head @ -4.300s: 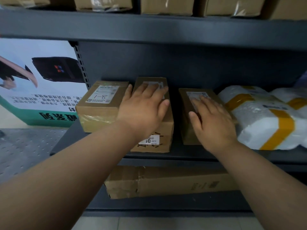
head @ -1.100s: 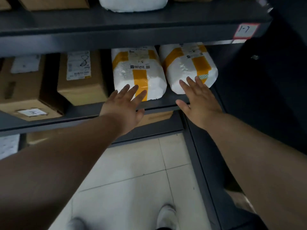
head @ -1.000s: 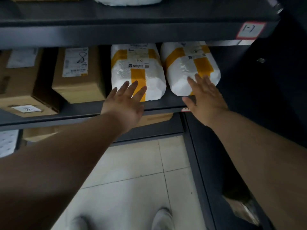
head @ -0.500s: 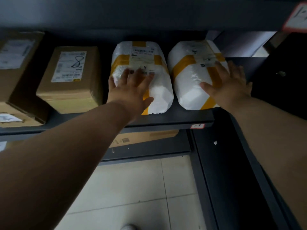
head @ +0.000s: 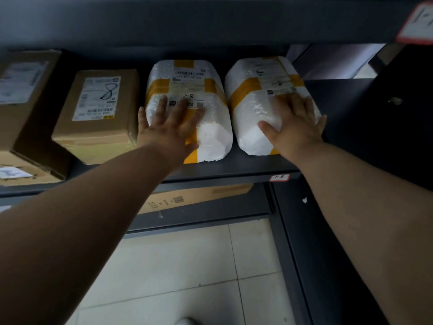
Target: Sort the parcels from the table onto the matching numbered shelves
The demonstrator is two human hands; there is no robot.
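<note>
Both hands are lying flat on parcels here, nothing gripped. The left hand is resting on top of the left white bubble-wrap parcel with yellow tape bands. Its fingers are straight and spread apart, the tips are reaching the printed label, and the little finger is hanging off the parcel's left edge. The right hand is doing the same on the right white bubble-wrap parcel with yellow tape: fingers splayed over the right half, thumb pointing left across the near end, little finger sitting at the right edge. The two parcels are lying side by side, almost touching, at the right end of a dark grey metal shelf, and a small red-bordered tag reading 1-8 is sticking on its front lip. Just left of them a brown cardboard box with a white label and a handwritten 8 is sitting on the same shelf, with a bigger brown cardboard box further left. Another red-bordered tag is showing on the shelf above, too cut off to read. Underneath, a long flat cardboard carton is lying on the lower shelf, and pale floor tiles are filling the near part of the view.
</note>
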